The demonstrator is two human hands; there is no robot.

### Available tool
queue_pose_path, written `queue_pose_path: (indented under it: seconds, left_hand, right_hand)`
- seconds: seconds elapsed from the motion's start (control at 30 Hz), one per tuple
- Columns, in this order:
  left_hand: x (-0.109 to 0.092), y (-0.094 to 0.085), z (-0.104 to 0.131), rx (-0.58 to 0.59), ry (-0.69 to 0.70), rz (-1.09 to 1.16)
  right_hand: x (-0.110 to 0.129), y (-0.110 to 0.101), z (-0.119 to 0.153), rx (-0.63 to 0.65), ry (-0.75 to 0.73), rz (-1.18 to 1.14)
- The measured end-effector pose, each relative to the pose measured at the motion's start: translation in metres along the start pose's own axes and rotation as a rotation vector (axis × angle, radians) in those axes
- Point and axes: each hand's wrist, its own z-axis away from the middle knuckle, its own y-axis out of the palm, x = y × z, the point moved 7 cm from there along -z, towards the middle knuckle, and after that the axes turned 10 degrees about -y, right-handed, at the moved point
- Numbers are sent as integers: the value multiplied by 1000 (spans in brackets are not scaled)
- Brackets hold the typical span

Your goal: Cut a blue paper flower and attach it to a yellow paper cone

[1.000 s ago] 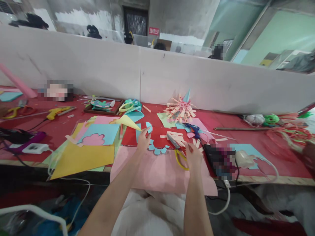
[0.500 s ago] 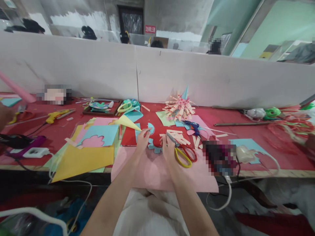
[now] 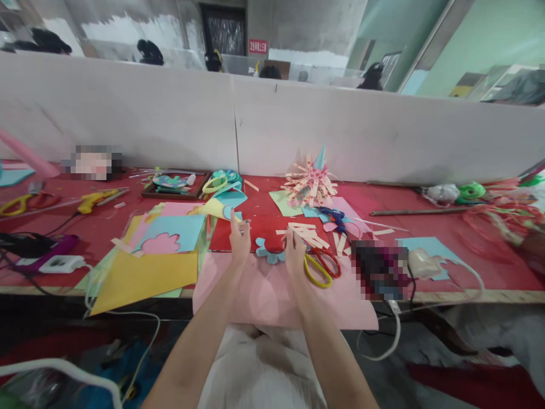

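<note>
"How is your left hand point(image 3: 240, 243)?"
"Fingers up, beside a small light-blue paper piece point(image 3: 227, 212); I can't tell whether they pinch it."
"And your right hand point(image 3: 294, 253)?"
"Fingertips drawn together; I can't tell what, if anything, is between them. Just left of it lies a scalloped light-blue paper strip point(image 3: 270, 257); just right, scissors with yellow and red handles point(image 3: 317, 264)."
"Farther out?"
"A pale-yellow paper cone point(image 3: 213, 208), beyond my left hand."
</note>
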Motion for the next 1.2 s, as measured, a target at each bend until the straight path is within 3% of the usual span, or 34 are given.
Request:
queue_pose_path:
  seconds: [0.1, 0.23, 0.47, 0.8, 1.0, 1.2]
  left_hand:
    - [0, 5, -3, 17, 30, -74]
    - [-6, 18, -2, 100, 127, -363]
    - [-8, 23, 3, 162, 129, -553]
    - [-4, 21, 13, 373, 175, -531]
    - [-5, 23, 19, 404, 212, -479]
    - [-8, 25, 23, 435, 235, -413]
  right_hand:
    - [-3, -1, 0, -36, 56, -73]
    - [-7, 4, -1, -25, 83, -165]
    - [-7, 6, -2, -19, 90, -205]
    - [-1, -6, -2, -139, 61, -236]
    - [1, -5, -3, -112, 44, -159]
    - [0, -2, -2, -100, 32, -226]
